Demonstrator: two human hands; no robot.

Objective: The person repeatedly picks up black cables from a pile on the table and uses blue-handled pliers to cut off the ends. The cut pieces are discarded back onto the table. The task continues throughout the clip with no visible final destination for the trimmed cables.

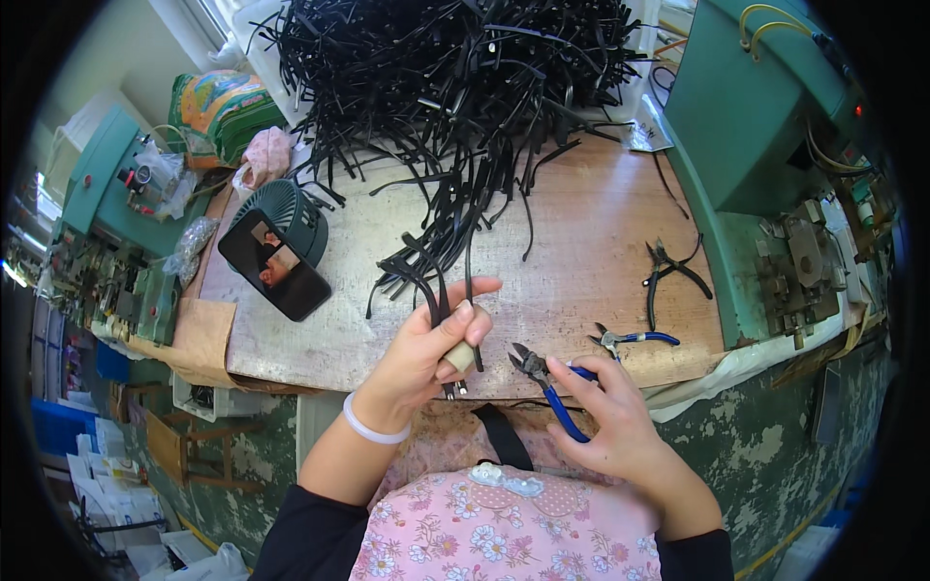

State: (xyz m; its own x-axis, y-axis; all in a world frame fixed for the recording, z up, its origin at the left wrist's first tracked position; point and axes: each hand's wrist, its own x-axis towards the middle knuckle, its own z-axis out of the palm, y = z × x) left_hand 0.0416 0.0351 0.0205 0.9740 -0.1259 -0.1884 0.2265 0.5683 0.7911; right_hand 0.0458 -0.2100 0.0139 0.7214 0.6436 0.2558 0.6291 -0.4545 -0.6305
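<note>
My left hand (pixel 417 349) is closed around a few thin black strips (pixel 433 290), whose bright metal-looking tips stick out below the fingers. A beige finger cot (pixel 460 357) covers one of its fingers. To the right, my right hand (pixel 612 414) grips diagonal cutters (pixel 563 414) with blue handles. Their jaws are parted and point up and left, a short way from the strips and apart from them. Beyond my left hand, loose black strips (pixel 484 184) trail down the table from a large tangled heap (pixel 455 68).
On the wooden table (pixel 601 252) at right lie black-handled cutters (pixel 654 281) and blue-handled cutters (pixel 639 337). A phone (pixel 291 290) leans against a dark fan (pixel 308 218) at left. Green machines stand at the right (pixel 756 126) and left (pixel 107 174).
</note>
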